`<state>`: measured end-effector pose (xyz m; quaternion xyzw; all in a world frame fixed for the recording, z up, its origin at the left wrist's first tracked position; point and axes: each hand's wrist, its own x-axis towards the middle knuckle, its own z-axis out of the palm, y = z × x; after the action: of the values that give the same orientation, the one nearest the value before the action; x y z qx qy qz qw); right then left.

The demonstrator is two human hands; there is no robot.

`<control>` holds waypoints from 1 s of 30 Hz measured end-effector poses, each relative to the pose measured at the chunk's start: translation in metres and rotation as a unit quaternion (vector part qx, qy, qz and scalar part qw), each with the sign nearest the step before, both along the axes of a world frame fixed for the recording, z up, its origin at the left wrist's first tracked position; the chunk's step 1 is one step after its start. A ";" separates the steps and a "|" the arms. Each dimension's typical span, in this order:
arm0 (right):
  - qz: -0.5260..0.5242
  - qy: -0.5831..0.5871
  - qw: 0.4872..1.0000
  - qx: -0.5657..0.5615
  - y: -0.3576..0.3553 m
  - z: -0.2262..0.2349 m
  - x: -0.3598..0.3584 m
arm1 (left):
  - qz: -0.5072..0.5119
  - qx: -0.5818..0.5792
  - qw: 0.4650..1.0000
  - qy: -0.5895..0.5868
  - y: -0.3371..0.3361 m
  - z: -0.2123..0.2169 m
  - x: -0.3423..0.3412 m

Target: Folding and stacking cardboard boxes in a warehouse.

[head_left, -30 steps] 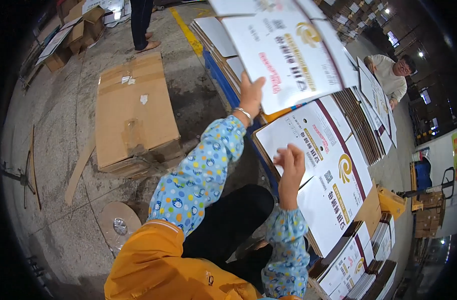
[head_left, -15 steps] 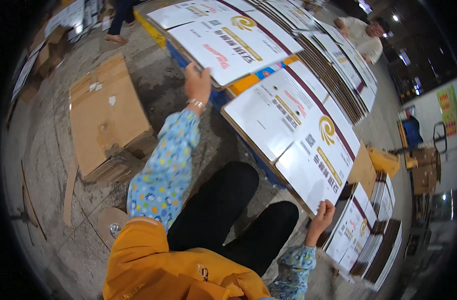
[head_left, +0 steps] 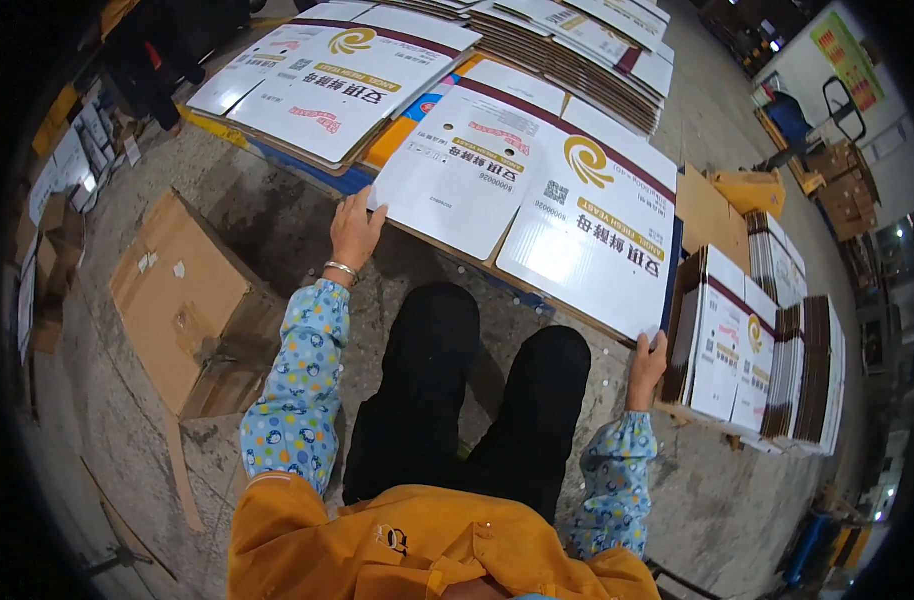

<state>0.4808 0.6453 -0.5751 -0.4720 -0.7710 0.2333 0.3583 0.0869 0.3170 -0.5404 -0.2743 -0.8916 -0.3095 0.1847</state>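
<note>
A large flattened white carton sheet (head_left: 537,190) with a maroon edge and a gold swirl lies on top of a low stack in front of my knees. My left hand (head_left: 355,228), with a bracelet on the wrist, grips its near left corner. My right hand (head_left: 645,365) holds its near right corner. Both sleeves are blue with a cartoon pattern, and an orange garment hangs at my waist. A second stack of the same white sheets (head_left: 327,70) lies to the left, beyond my left hand.
A flat brown cardboard box (head_left: 182,300) rests on the concrete floor at my left. Upright bundles of folded cartons (head_left: 757,350) stand at my right. More stacks (head_left: 587,40) stretch away ahead. A blue pallet truck (head_left: 807,110) stands far right.
The sheet that I held raised has come down flat onto the stack. My left hand moved down to its near left corner and my right hand stays at the right corner.
</note>
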 end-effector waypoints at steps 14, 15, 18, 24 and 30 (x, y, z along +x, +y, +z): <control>0.142 -0.027 0.985 -0.092 -0.009 0.029 0.026 | -0.147 -0.104 0.979 -0.095 -0.032 0.031 0.026; 0.140 -0.026 0.986 -0.091 -0.009 0.028 0.025 | -0.127 -0.132 0.978 -0.094 -0.027 0.030 0.029; 0.181 -0.080 0.979 -0.052 -0.009 0.028 0.024 | -0.098 -0.156 0.979 -0.087 -0.019 0.029 0.035; 0.135 -0.097 0.986 0.006 -0.013 0.028 0.023 | -0.078 -0.132 0.986 -0.070 -0.022 0.031 0.041; 0.124 -0.084 0.984 0.092 -0.007 0.016 0.030 | -0.079 -0.088 0.993 -0.024 -0.026 0.030 0.049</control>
<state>0.5111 0.6384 -0.5594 -0.3559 -0.8689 0.1630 0.3029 0.1357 0.2906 -0.5099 -0.3513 -0.8951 -0.2499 0.1139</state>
